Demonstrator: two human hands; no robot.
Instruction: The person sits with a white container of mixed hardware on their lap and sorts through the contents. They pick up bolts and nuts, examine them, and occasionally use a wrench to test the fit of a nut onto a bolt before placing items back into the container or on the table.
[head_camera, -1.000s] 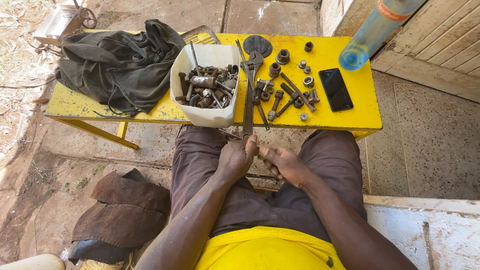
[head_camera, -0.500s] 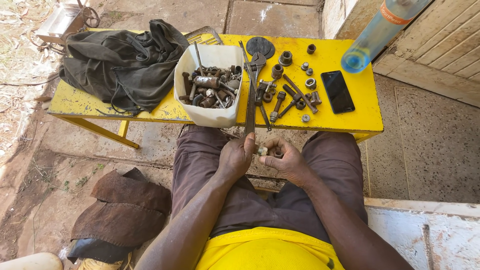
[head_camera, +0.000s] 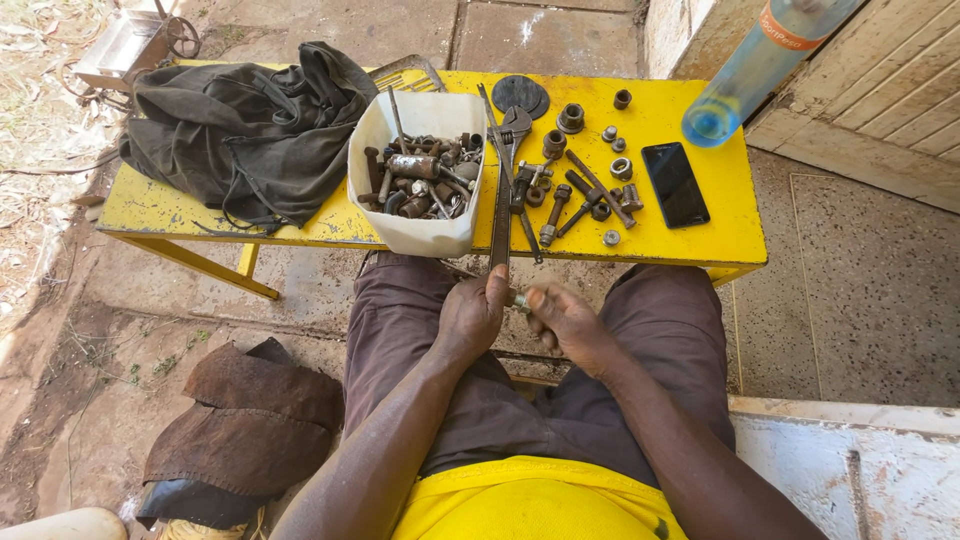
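Note:
My left hand (head_camera: 471, 315) and my right hand (head_camera: 565, 322) meet over my lap, just below the front edge of the yellow table (head_camera: 700, 245). Both pinch a small metal bolt or nut (head_camera: 519, 298) between their fingertips; its exact shape is mostly hidden. A long adjustable wrench (head_camera: 503, 190) lies on the table with its handle overhanging the edge right above my left hand. Loose bolts and nuts (head_camera: 585, 195) lie scattered beside it.
A white tub (head_camera: 420, 235) full of rusty bolts stands mid-table. A dark green cloth (head_camera: 245, 135) covers the table's left part. A black phone (head_camera: 675, 183), a dark round disc (head_camera: 520, 95) and a clear blue bottle (head_camera: 755, 65) sit right. Brown leather pieces (head_camera: 250, 420) lie on the ground.
Both hands have stayed together over my lap, shifting slightly and turning the small part between the fingers. Things on the table have not moved.

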